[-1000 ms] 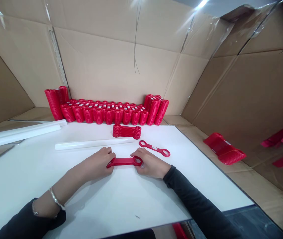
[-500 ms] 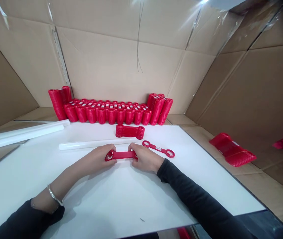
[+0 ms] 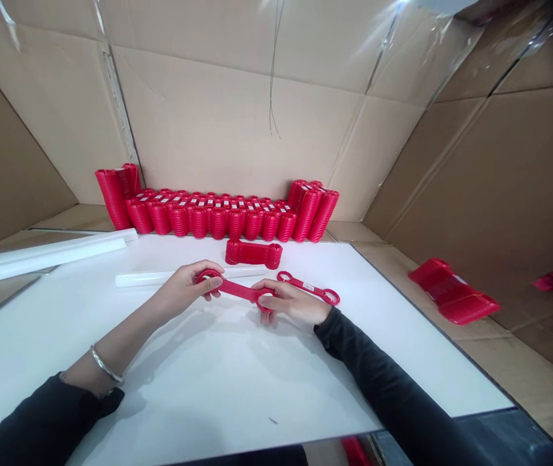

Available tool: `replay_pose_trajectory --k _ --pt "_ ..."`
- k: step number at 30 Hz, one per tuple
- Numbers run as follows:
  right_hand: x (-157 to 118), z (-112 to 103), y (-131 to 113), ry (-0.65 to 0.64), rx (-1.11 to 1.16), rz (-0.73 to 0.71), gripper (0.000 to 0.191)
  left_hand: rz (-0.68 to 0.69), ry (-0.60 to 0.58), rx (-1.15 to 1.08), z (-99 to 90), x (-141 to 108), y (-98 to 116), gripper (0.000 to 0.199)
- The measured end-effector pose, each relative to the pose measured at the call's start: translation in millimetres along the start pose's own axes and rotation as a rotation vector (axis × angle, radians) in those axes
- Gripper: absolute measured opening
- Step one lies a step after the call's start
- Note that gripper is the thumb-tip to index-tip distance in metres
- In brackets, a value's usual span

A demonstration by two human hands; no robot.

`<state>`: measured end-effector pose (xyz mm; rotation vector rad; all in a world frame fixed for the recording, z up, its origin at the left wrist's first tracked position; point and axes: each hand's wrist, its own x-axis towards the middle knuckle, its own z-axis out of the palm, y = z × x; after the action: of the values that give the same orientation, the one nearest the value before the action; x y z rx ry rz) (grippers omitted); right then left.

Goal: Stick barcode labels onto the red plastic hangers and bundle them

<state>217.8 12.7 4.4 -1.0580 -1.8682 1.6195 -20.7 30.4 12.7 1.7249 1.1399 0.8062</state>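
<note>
Between my two hands is a red plastic double-ended ring wrench (image 3: 237, 290), held above the white table. My left hand (image 3: 197, 281) pinches its left ring, thumb on top. The right ring sits in my right hand (image 3: 289, 302), with the thumb over it and fingers below. Just beyond my right hand lies another red ring wrench (image 3: 308, 287) with a white label, flat on the table. Behind the held piece stands a short stack of the same red wrenches (image 3: 254, 254).
A long row of stacked red wrenches (image 3: 218, 220) lines the cardboard back wall. White rolls (image 3: 53, 252) lie at the left, and another white roll (image 3: 143, 278) lies behind my left hand. A red bundle (image 3: 454, 291) rests on cardboard right of the white table (image 3: 199, 401).
The held wrench has turned from edge-on to showing its flat face and now slants down to the right. My left hand has risen slightly; my right hand's fingers have shifted beneath the ring.
</note>
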Motion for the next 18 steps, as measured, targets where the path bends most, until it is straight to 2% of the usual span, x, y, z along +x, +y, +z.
replay_pose_trajectory --k 3,7,9,11,13,15,16,18 --pt "1 1 0 -0.047 0.149 0.017 0.032 0.041 -0.022 0.023 -0.3 -1 1 0.026" --pt "3 8 4 -0.029 0.124 -0.032 0.031 0.053 -0.039 0.016 2.1 -2 3 0.029" --pt "4 9 5 0.002 0.125 -0.069 0.031 0.057 -0.001 -0.023 0.5 0 1 0.034" --pt "5 9 6 0.042 0.123 -0.108 0.031 0.086 0.102 -0.024 -5.1 3 -4 0.039" --pt "5 8 6 0.100 0.106 -0.143 0.030 0.122 0.251 0.151 -13.7 6 -13 0.038" --pt "7 6 7 0.193 0.100 -0.171 0.030 0.152 0.354 0.498 -22.3 9 -23 0.035" --pt "8 5 7 0.243 0.110 -0.180 0.030 0.159 0.364 0.670 -25.4 11 -27 0.035" --pt "10 4 9 0.331 0.145 -0.185 0.031 0.155 0.303 0.899 -28.0 12 -32 0.037"
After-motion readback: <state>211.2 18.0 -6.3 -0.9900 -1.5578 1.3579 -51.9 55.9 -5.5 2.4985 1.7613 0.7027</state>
